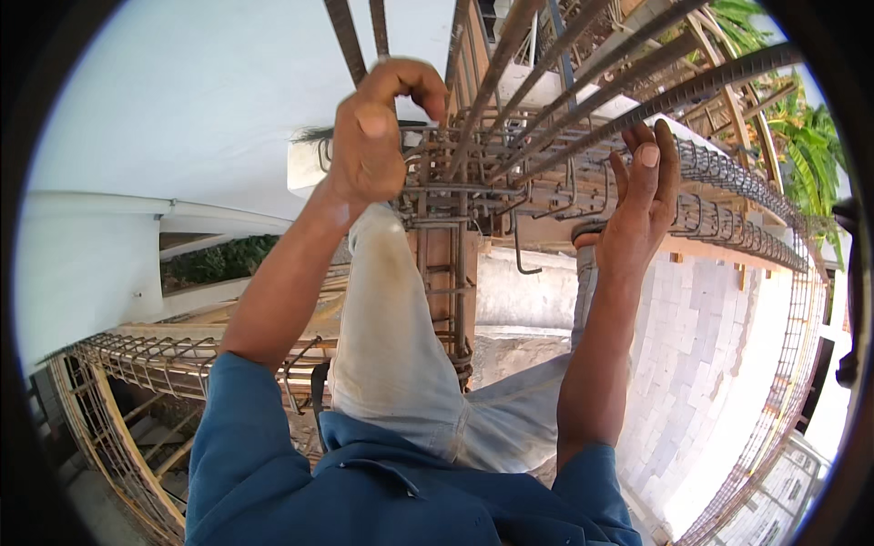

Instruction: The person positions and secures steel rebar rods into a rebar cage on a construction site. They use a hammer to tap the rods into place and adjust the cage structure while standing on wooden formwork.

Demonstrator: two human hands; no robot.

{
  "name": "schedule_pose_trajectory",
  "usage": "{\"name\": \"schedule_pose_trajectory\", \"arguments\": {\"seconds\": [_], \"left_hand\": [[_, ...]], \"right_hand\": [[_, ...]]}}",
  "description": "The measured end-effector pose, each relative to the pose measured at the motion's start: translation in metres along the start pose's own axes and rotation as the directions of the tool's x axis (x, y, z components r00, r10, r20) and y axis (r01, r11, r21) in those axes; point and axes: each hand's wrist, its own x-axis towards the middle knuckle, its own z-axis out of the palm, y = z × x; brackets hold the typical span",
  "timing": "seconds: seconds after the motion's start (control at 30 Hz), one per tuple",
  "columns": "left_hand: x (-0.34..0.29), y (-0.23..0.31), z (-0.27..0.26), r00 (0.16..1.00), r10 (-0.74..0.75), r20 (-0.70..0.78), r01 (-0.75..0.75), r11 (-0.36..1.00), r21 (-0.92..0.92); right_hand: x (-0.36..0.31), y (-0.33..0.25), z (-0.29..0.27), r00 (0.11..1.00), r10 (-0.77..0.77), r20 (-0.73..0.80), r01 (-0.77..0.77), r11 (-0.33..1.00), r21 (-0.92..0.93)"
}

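Observation:
Curled fingers and a bent thumb form my left hand (pixel 371 136), raised in front of thin upright bars at the upper left. Whatever it grips, if anything, is hidden. My right hand (pixel 645 187) is held up with fingers stretched, close beside a thick ribbed rebar (pixel 701 89); I cannot tell if they touch. Between the hands, several upright rebars (pixel 510 77) fan out from a dense joint of bars and stirrups (pixel 455 173). A hooked bar end (pixel 519 246) hangs below that joint.
Stirrup cages (pixel 728 218) run along beams to the right, and another cage (pixel 155 359) lies at lower left. My jeans-clad leg (pixel 382 309) is beside the rusty column cage (pixel 443 282). A white wall (pixel 182 118) stands left; grey paving blocks (pixel 687 355) lie below right.

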Motion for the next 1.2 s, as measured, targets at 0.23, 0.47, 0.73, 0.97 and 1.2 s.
{"name": "schedule_pose_trajectory", "arguments": {"seconds": [0.23, 0.47, 0.73, 0.97, 1.2], "left_hand": [[-0.173, -0.145, -0.075, 0.495, -0.753, -0.433, 0.779, 0.606, -0.163], [-0.231, -0.414, -0.104, 0.315, -0.817, -0.483, 0.914, 0.123, 0.387], [-0.206, -0.489, -0.111, -0.089, -0.935, -0.342, 0.840, -0.255, 0.478], [-0.210, -0.472, -0.109, 0.118, -0.947, -0.299, 0.962, 0.035, 0.272], [-0.165, -0.389, -0.092, 0.620, -0.705, -0.345, 0.779, 0.500, 0.379]], "right_hand": [[0.030, -0.004, 0.072, 0.943, -0.099, -0.317, 0.099, 0.995, -0.017], [0.041, 0.023, 0.057, 0.846, -0.428, -0.316, 0.186, 0.794, -0.578], [0.051, 0.022, 0.058, 0.550, -0.622, 0.557, 0.423, -0.368, -0.828], [0.049, 0.027, 0.087, 0.701, -0.533, -0.475, 0.181, 0.776, -0.604], [0.044, 0.020, 0.081, 0.779, -0.486, -0.397, 0.116, 0.733, -0.670]]}}
